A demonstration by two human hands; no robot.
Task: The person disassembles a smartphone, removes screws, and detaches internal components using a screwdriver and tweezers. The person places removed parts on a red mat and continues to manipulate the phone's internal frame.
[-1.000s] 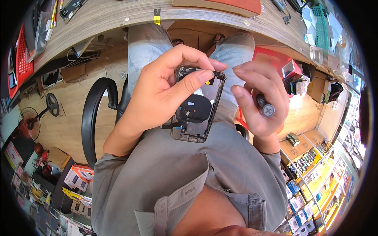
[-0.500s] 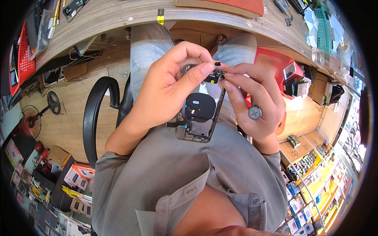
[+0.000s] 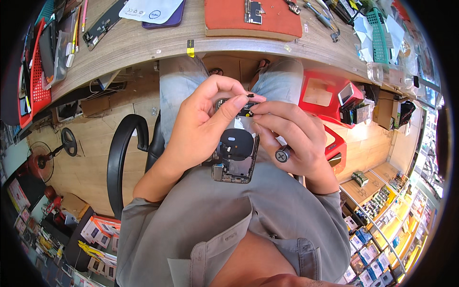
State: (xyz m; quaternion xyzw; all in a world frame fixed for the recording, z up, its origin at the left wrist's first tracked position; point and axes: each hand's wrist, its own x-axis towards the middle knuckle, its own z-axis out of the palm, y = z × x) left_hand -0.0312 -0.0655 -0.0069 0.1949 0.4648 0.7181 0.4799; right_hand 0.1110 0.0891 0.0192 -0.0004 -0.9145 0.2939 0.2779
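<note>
Head view: the person is sitting at the bench [image 3: 143, 45], working over the lap. Left hand [image 3: 193, 129] is gripping the upper end of an opened smartphone housing [image 3: 243, 168], thumb on top; a tiny black part [image 3: 250, 95] is showing by the thumb tip. Right hand [image 3: 301, 136] is bringing thumb and fingertips together at the housing's upper right edge; cannot tell if they are pinching anything. A screwdriver [image 3: 282, 154] is also sitting in that hand, cross-marked cap facing up. Housing is tilting above the shirt front, black round pad [image 3: 237, 143] showing inside. On the bench, an orange-red block [image 3: 229, 29] is carrying a circuit board [image 3: 254, 13].
</note>
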